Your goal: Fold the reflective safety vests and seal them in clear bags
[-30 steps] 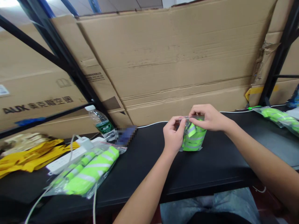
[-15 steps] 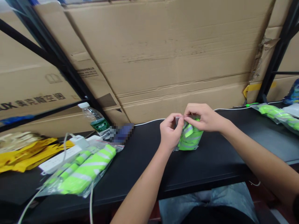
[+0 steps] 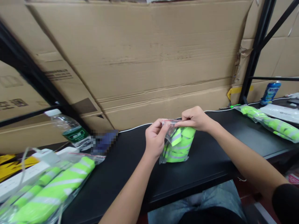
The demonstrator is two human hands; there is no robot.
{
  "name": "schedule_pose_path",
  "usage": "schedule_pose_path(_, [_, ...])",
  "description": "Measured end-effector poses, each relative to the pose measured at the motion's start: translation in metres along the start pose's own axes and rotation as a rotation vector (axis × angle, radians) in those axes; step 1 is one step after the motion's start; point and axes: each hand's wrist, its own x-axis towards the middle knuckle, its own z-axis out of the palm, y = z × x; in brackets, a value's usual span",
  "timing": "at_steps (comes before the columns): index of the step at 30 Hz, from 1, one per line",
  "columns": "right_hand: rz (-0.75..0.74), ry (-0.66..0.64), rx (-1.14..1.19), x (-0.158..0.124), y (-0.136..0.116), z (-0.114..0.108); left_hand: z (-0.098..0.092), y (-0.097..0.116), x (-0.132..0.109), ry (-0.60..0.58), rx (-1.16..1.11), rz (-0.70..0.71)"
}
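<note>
My left hand (image 3: 155, 140) and my right hand (image 3: 195, 119) both pinch the top edge of a clear zip-lock bag (image 3: 177, 146), one from each side. The bag stands on the black table (image 3: 205, 161) and holds a folded neon-green reflective vest with grey stripes. Its resealable strip (image 3: 169, 122) runs between my fingers, and my fingers hide part of it. Two more bagged neon vests lie apart from my hands: one (image 3: 51, 189) at the lower left and one (image 3: 268, 123) at the right.
A water bottle (image 3: 70, 130), a pixelated blue object (image 3: 104, 141) and a white power strip (image 3: 23, 177) stand on the left. A white package (image 3: 280, 112) and a blue bottle (image 3: 270, 93) are far right. Large cardboard sheets (image 3: 140, 56) and a black shelf upright (image 3: 257, 53) rise behind.
The whole scene has slid left in view as my head turned right. Both hands still pinch the bag's top edge, and the bag still stands on the table.
</note>
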Motion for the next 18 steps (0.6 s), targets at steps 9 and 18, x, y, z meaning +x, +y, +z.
schedule_pose_path(9, [0.333,0.362,-0.316,-0.008,-0.005,0.028,0.003,-0.025,0.000,0.286,0.065,-0.114])
schedule_pose_path(18, [0.615,-0.536,-0.362,-0.022,-0.005,0.059,-0.004,-0.098,0.004,0.153,0.277,-0.443])
